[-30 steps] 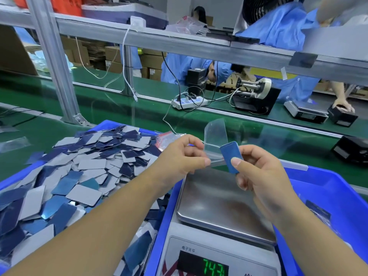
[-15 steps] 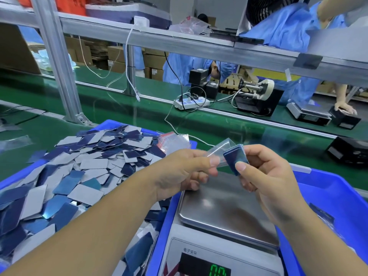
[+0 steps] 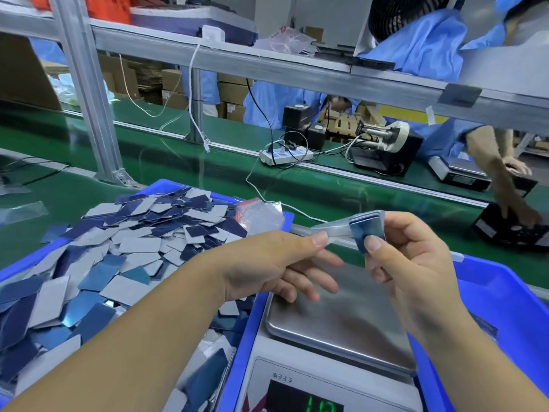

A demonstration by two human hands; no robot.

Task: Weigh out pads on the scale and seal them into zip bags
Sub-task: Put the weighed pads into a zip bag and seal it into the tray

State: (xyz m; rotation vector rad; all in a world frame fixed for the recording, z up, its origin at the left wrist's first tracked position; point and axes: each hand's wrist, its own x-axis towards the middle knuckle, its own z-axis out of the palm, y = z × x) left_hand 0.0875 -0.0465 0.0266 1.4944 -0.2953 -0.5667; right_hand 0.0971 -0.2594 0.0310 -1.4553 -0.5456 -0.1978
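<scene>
Since a second ago the clear zip bag (image 3: 332, 230) has gone from standing upright between the hands to lying sideways, and the stack of blue pads (image 3: 367, 230) now sits inside its right end. The right hand (image 3: 416, 263) pinches that loaded end, thumb on the front of the pads and fingers curled behind. The left hand (image 3: 276, 263) pinches the bag's open end between thumb and forefinger, its other fingers hanging loosely spread below. Both hands hold the bag above the far edge of the scale's steel pan (image 3: 341, 316), which carries nothing; the green display at the scale's near edge is cut off and I cannot read it. Left of the scale a blue bin (image 3: 166, 185) is heaped with loose blue and grey pads, and a bundle of spare bags (image 3: 261, 215) lies at its far right corner. Another blue bin (image 3: 511, 292) stands to the right of the scale.
</scene>
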